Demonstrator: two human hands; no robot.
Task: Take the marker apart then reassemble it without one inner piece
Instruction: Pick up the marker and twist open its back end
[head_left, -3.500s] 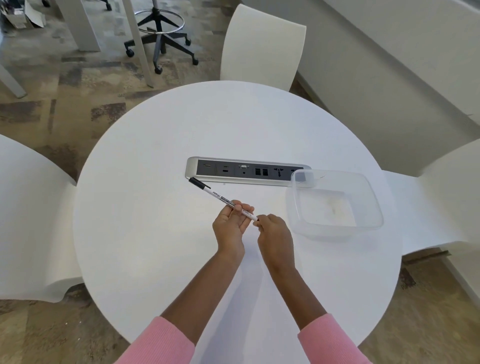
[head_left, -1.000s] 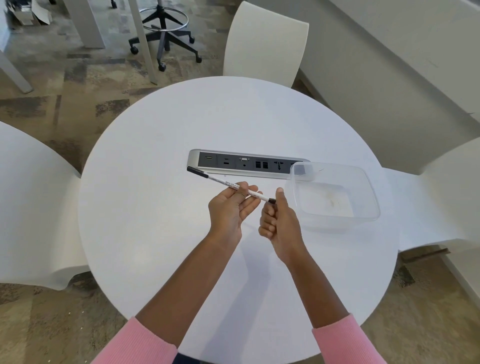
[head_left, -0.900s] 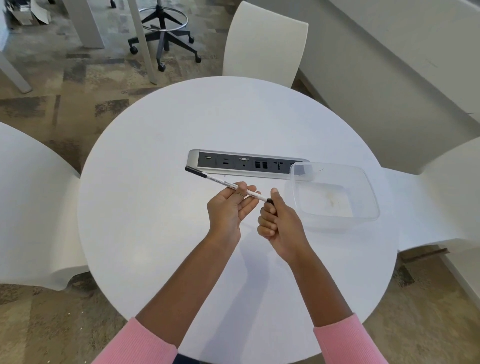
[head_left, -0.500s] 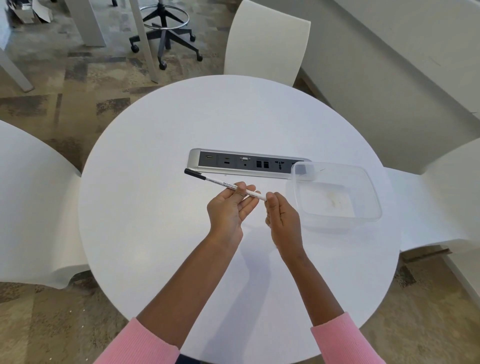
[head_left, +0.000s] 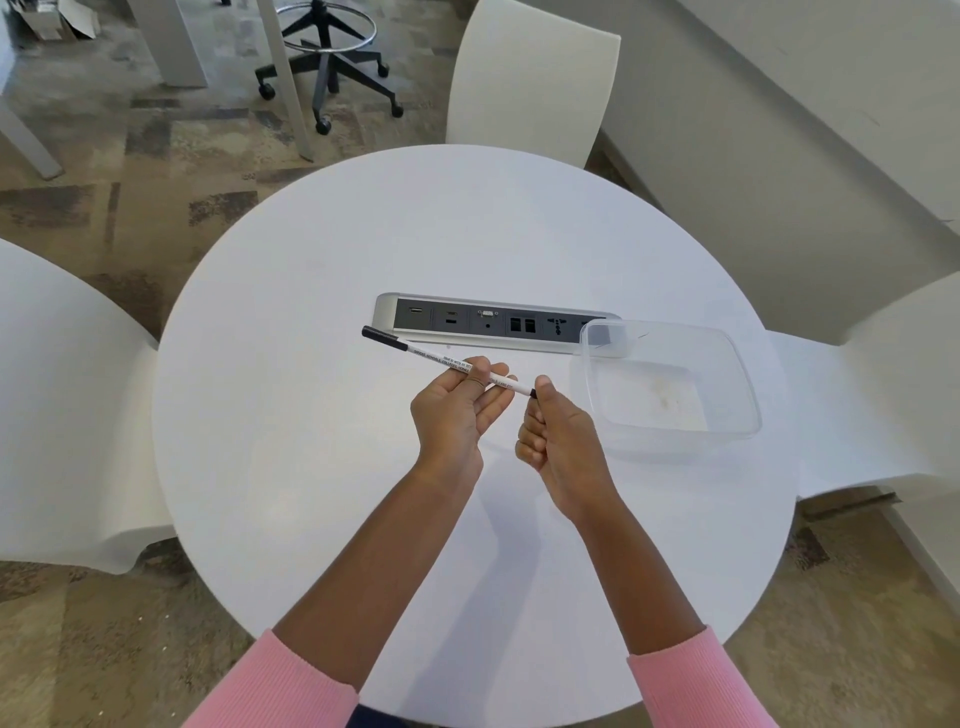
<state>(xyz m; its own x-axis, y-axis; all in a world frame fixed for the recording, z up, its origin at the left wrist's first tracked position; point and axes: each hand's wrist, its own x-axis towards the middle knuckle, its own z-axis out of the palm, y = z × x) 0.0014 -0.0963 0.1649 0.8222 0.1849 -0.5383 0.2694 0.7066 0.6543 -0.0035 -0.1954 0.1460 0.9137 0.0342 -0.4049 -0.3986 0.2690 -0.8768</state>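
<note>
A thin white marker (head_left: 439, 358) with a black cap at its far left end is held level above the round white table (head_left: 311, 467). My left hand (head_left: 454, 410) grips the barrel near its right part, fingers wrapped from below. My right hand (head_left: 553, 436) is curled into a loose fist, its thumb and forefinger pinching the small black end piece (head_left: 532, 391) at the marker's right tip. The capped end points left and away from me.
A clear plastic container (head_left: 670, 384) stands just right of my right hand. A grey socket panel (head_left: 493, 325) is set into the table behind the marker. White chairs (head_left: 530, 83) surround the table; a wall runs on the right.
My right hand has closed back into a fist and pinched the marker's black end, after its fingers had loosened half a second ago. The left hand and marker have stayed almost still.
</note>
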